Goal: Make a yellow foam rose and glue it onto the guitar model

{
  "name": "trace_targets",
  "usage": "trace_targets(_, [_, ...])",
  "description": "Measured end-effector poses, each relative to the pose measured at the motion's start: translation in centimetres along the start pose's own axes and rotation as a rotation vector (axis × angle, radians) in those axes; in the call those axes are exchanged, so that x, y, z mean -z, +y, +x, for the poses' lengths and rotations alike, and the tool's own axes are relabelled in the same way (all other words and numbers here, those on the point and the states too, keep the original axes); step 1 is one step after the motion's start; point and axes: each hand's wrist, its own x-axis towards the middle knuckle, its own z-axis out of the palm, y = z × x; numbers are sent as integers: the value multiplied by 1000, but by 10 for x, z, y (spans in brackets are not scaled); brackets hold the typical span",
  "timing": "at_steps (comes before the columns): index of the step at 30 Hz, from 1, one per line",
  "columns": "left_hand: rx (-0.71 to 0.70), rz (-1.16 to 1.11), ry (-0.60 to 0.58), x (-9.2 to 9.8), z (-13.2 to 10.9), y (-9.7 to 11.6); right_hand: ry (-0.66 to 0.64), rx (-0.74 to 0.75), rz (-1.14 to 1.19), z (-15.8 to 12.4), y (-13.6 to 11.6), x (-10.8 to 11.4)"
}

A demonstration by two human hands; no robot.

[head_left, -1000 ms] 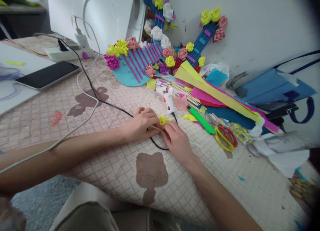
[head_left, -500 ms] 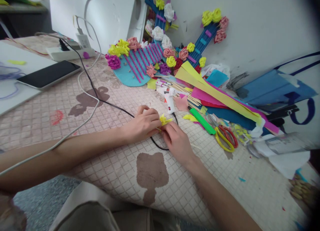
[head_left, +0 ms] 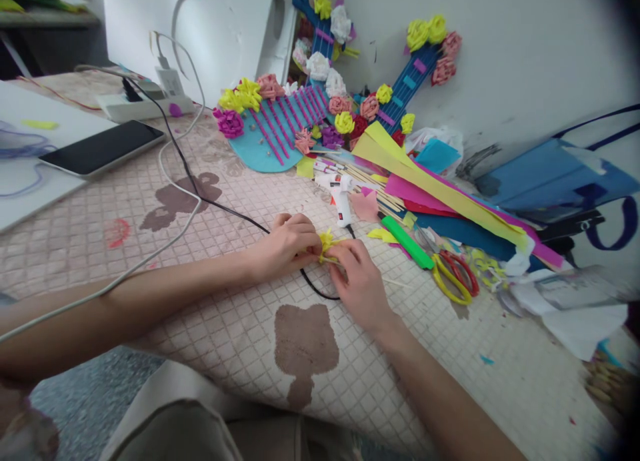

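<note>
My left hand [head_left: 289, 249] is closed on a small yellow paper flower [head_left: 327, 240], its crinkled petals poking out between my two hands. On its other side my right hand [head_left: 361, 278] pinches the flower's lower end, thumb and fingers together. A thin pale stick [head_left: 397, 283] juts out to the right from behind my right hand; its other end is hidden. Just beyond the fingers lies a white glue gun [head_left: 341, 200] on the tablecloth, and its black cord [head_left: 317, 289] passes under my hands.
Scissors [head_left: 453, 278], a green utility knife [head_left: 407, 241] and yellow crepe paper [head_left: 425, 181] lie to the right. Behind stands a blue cardboard guitar [head_left: 260, 141] with paper flowers. At left are a black-screened tablet [head_left: 103, 148] and a power strip [head_left: 145, 106]; a white cable [head_left: 145, 258] crosses my left forearm.
My right hand has shifted slightly and its fingers have lifted a little from the flower, showing more of its yellow lower part. My left hand stays nearly still.
</note>
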Motion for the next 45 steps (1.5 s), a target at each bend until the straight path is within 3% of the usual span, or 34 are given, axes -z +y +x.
trace_targets(8, [38,-32,-39,3,2,1,10,118,-77,-1,1,-4])
trace_targets(21, [7,3,8,-3,-1,-1,-26,69,-77,1,-2,-2])
trace_targets(32, [-203,213,55,-1,-1,1,-11,36,-91,-2,-2,-5])
trace_targets(45, [-202,243,30,1,-2,1,-12,21,-77,-2,-2,-4])
